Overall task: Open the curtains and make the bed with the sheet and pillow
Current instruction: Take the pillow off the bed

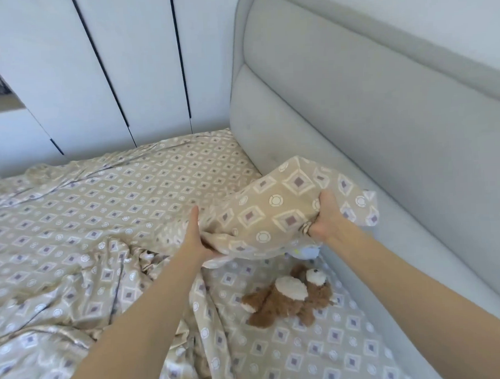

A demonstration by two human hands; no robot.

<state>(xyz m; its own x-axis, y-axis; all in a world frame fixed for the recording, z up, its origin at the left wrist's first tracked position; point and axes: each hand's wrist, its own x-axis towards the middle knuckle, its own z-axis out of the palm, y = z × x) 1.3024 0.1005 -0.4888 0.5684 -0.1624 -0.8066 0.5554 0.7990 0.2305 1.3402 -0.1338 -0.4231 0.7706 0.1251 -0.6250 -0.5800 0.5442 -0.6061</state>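
head view looks down, close, over the bed (72, 211) (toward the headboard (355, 127)).

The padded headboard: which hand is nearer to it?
Right. The right hand grips the pillow at its end close beside the headboard; the left hand holds the other end, farther out over the sheet.

- bare, slender left hand (198, 237); long narrow fingers (195, 217), smooth along the edge that shows
- bare left forearm (140, 323) behind those fingers; unsleeved from the wrist to the lower edge of view; widens away from the fingers
- bare right hand (328, 214); back and knuckles show; fingertips hidden
- bare right forearm (419, 290) behind it; unsleeved likewise; broadest farthest from the fingers
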